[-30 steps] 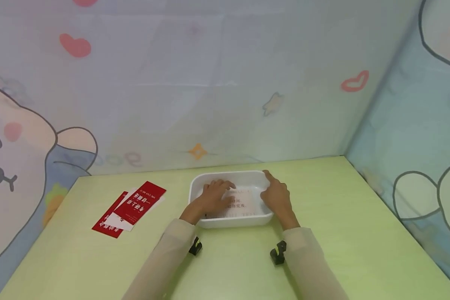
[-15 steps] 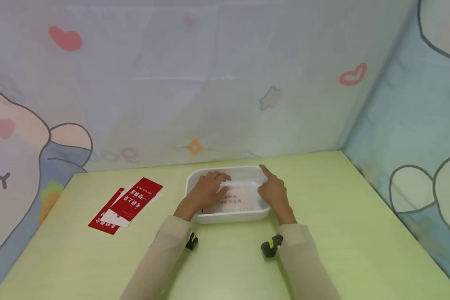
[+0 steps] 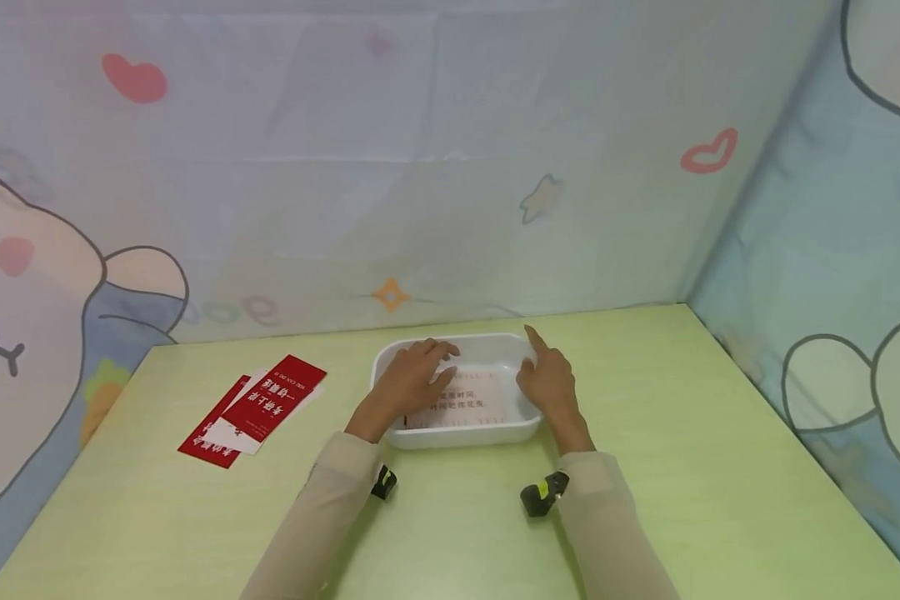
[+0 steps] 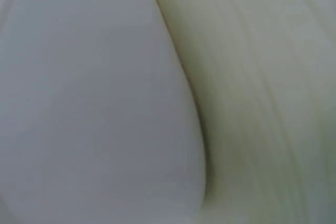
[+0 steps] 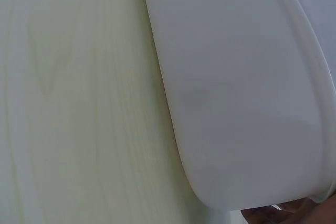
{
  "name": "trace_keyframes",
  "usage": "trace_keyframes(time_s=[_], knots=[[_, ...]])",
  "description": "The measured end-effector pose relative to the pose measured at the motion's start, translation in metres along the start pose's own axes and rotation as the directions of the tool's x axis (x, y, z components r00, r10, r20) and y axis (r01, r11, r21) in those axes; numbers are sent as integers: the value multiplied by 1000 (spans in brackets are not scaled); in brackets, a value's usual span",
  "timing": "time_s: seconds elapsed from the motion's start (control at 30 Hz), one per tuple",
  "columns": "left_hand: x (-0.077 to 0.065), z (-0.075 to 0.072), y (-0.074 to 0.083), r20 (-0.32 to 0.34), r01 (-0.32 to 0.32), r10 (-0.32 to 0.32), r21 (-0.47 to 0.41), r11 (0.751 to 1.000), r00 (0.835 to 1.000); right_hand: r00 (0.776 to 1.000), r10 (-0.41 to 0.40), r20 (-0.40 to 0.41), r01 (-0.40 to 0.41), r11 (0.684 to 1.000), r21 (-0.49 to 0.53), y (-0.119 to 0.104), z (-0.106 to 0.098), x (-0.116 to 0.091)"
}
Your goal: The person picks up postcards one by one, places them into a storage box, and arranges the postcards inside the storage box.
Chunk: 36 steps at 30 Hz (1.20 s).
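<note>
A white plastic tray (image 3: 465, 437) stands on the table, with a pale card (image 3: 480, 406) printed with dark Chinese characters lying in it. My left hand (image 3: 411, 383) reaches over the tray's left side, fingers spread loosely above the card's left part, which it hides. At the right end, my right hand (image 3: 553, 385) grips the tray, thumb inside the wall and index finger stretched out past the rim. The right wrist view shows fingers (image 5: 299, 212) curled at the tray's outer wall (image 5: 236, 93). Only the tray's outside (image 4: 105, 108) and table fill the left wrist view.
Left of the tray, several red and white printed cards (image 3: 273, 400) lie overlapping on the light yellow-green table (image 3: 457, 525). Behind the table rises a cartoon-printed cloth backdrop (image 3: 315, 167), with another printed wall (image 3: 832, 275) at the right.
My left hand has shifted slightly left over the card, so more of its text shows. The right hand keeps its place at the tray's right end. The head view has tilted a little.
</note>
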<state>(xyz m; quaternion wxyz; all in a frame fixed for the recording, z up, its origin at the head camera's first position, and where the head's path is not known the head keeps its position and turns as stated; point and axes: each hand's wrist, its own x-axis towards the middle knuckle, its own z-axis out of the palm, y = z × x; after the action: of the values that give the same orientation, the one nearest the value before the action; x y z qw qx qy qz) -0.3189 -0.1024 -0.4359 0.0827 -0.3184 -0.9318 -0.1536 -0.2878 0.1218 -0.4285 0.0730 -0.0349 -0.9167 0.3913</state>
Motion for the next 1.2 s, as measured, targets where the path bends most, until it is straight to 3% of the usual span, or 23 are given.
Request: trace_keyframes(time_s=[0.3, 0.7, 1.2], knots=[[-5, -11, 3, -50, 8, -6, 31, 1000, 999, 1000, 18, 0, -18, 1000, 16, -2, -1, -4], [-12, -18, 1, -85, 28, -29, -10, 1000, 996, 999, 20, -42, -14, 989, 146, 1, 1, -10], [-25, -23, -16, -110, 78, -78, 3, 997, 991, 999, 14, -49, -5, 984, 177, 1, 6, -5]])
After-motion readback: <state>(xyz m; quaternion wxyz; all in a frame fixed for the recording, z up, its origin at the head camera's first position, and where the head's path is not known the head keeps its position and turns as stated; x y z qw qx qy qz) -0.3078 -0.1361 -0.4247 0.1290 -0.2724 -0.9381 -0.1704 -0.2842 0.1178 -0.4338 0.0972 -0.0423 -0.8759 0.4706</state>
